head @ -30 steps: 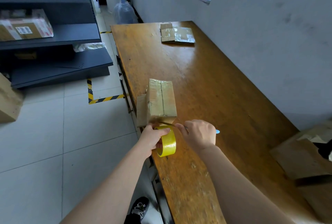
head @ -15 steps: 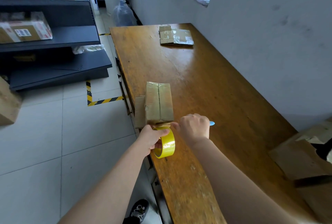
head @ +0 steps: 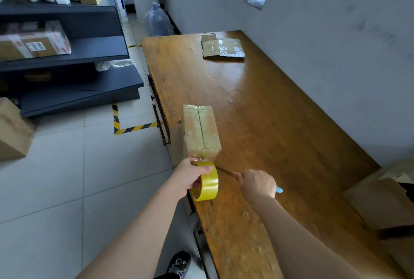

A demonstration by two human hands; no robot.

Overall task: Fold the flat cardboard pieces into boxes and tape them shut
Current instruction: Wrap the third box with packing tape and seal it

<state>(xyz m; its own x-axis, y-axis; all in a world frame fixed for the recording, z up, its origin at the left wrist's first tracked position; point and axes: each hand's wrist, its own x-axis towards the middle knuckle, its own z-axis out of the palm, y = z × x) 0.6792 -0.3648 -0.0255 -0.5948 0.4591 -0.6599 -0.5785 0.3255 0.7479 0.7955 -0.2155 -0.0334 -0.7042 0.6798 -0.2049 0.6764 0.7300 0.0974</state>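
Note:
A small cardboard box (head: 200, 132) stands on the wooden table (head: 268, 108) at its left edge, its top seam taped over and one flap hanging off the left side. My left hand (head: 189, 175) grips a yellow tape roll (head: 207, 181) just below the box's near end. My right hand (head: 257, 183) is curled round a knife with a blue handle (head: 279, 189); its thin blade (head: 224, 170) points left toward the roll. A flat cardboard piece (head: 221, 48) lies at the table's far end.
Dark metal shelves (head: 67, 54) with cartons stand to the left across a tiled floor. Brown cardboard sheets (head: 385, 193) lie at the table's right end by the grey wall. A carton (head: 13, 131) sits on the floor at far left. My shoe (head: 179, 265) shows below.
My right hand with the knife has drawn back from the box's near end toward me and to the right. The left hand has pulled the roll slightly away from the box.

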